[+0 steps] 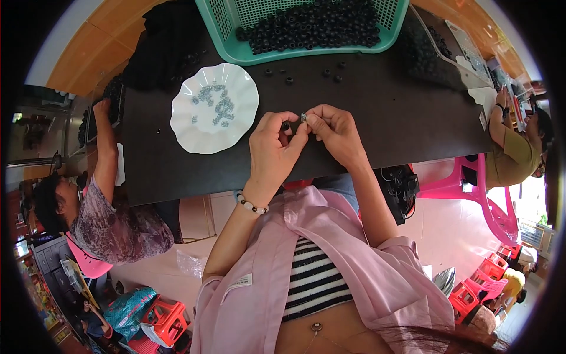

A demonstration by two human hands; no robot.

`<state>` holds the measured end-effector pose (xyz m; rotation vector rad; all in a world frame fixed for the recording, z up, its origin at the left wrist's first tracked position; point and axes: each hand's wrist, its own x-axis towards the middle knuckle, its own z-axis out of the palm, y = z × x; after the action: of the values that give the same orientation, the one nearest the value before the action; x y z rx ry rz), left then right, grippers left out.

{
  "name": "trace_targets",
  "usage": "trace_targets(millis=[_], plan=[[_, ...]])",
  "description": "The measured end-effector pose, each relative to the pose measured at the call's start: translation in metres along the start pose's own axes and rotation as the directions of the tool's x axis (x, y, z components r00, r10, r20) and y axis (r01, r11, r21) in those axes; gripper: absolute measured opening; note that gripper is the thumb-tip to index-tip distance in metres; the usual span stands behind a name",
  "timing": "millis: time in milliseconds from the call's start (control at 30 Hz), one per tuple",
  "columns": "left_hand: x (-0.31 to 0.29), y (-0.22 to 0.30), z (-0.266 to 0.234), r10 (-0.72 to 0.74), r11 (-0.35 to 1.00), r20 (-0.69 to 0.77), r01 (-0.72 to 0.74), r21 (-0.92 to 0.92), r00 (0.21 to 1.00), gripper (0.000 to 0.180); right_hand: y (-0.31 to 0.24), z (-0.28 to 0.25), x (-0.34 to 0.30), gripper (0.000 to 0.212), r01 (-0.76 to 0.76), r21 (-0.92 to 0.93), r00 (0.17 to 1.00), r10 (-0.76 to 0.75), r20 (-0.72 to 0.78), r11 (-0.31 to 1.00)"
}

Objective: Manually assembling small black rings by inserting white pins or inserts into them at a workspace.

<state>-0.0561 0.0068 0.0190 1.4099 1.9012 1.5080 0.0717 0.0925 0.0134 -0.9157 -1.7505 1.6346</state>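
Note:
Above the dark table, both my hands meet fingertip to fingertip. Between thumb and forefinger, my right hand (337, 134) pinches a tiny silvery piece (303, 117), too small to make out fully. My left hand (274, 150) is closed, its thumb tip close to that silvery piece. A small black round piece (286, 125) sits among the left fingers. To the left of my hands lies a white plate with a wavy rim (197, 138), bearing a scatter of small silvery-grey pieces (223, 109).
At the far edge stands a green plastic basket (253, 59) heaped with black pieces with holes (312, 29). Several loose black pieces (289, 80) lie before it. One person (112, 230) sits at left, another (513, 147) at right by a pink chair (454, 183).

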Motion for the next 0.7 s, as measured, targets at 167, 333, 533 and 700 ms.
trace_targets(millis=[167,333,533,700], plan=[[-0.003,0.001,0.002,0.022,1.000,0.019,-0.022,0.006,1.000,0.017,0.003,0.001,-0.002,0.017,-0.010,-0.007,0.999,0.010,-0.041,1.000],[-0.004,-0.001,0.005,0.026,1.000,0.014,-0.025,-0.017,1.000,0.014,0.001,0.002,-0.003,0.017,-0.023,0.028,0.998,0.025,-0.052,0.999],[-0.001,0.001,0.010,0.063,0.998,-0.029,-0.064,-0.028,0.998,0.010,0.005,0.006,-0.003,0.018,0.054,0.020,0.997,-0.052,-0.059,0.998],[0.005,0.000,0.020,0.077,0.997,-0.010,-0.077,-0.029,0.997,0.007,0.002,0.001,-0.006,0.010,0.138,-0.120,0.974,-0.156,-0.162,0.983]])
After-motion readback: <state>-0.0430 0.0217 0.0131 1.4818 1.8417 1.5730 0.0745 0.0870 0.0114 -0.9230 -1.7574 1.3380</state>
